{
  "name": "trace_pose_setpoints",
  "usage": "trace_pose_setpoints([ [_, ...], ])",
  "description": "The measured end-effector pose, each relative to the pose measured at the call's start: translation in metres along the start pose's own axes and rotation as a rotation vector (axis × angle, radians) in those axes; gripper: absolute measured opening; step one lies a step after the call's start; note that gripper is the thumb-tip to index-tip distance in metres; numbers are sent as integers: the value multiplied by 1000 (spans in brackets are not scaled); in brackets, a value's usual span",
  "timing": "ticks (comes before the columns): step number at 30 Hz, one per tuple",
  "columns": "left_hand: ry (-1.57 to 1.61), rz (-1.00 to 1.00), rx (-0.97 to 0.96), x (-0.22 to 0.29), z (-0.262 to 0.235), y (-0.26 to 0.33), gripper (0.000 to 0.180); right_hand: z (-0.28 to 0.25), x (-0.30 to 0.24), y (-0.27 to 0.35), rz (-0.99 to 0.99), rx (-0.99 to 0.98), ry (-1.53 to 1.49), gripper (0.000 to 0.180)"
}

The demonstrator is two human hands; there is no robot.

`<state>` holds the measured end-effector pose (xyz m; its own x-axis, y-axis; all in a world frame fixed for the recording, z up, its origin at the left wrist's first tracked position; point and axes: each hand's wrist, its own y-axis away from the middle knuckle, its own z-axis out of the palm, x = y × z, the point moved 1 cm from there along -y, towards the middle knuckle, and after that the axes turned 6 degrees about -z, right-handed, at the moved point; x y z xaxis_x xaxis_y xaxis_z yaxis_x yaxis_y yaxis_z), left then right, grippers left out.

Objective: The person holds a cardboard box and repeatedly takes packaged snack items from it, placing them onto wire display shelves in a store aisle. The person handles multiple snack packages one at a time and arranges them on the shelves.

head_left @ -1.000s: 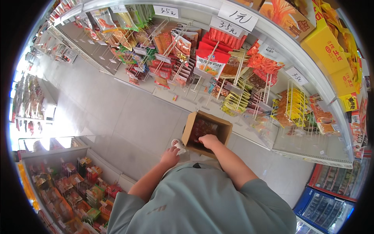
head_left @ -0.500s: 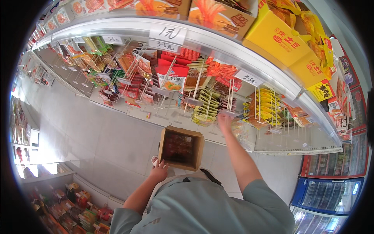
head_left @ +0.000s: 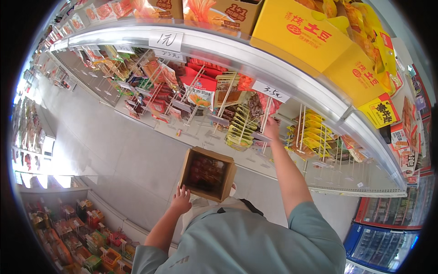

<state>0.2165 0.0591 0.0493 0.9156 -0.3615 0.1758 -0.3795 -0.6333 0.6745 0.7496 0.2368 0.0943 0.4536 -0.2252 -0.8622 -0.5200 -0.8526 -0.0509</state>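
Left hand (head_left: 181, 199) grips the open cardboard box (head_left: 207, 173); right hand (head_left: 271, 129) is up at the snack pegs (head_left: 241, 128) (fingers probably pinching a packet, can't tell).

A pale grey-green short-sleeved shirt (dark strap at the neck), forearms bare.

right hand (head_left: 272, 129): out of cardboard box (head_left: 207, 173) | now up at hanging snack packets (head_left: 255, 106)

Open brown cardboard box (head_left: 207, 173), upright, flaps folded outward, holds dark red packets and sits level just below the peg rack. Dark snack packet (head_left: 256, 106) hangs on a peg among yellow-green packets.
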Motion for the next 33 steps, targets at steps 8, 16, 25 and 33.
trace_pose_setpoints([
  [8,33,27,9,-1,8,-6,81,-17,-54,143,-86,-150,-161,8],
  [16,-111,73,21,-20,11,-7,68,10,-136,230,-425,-714,249,11],
  [25,-100,117,-29,-23,-9,4,68,165,-107,252,-360,-1223,522,12],
  [33,-73,121,-47,-29,-12,1,71,247,-96,277,-454,-1518,751,23],
])
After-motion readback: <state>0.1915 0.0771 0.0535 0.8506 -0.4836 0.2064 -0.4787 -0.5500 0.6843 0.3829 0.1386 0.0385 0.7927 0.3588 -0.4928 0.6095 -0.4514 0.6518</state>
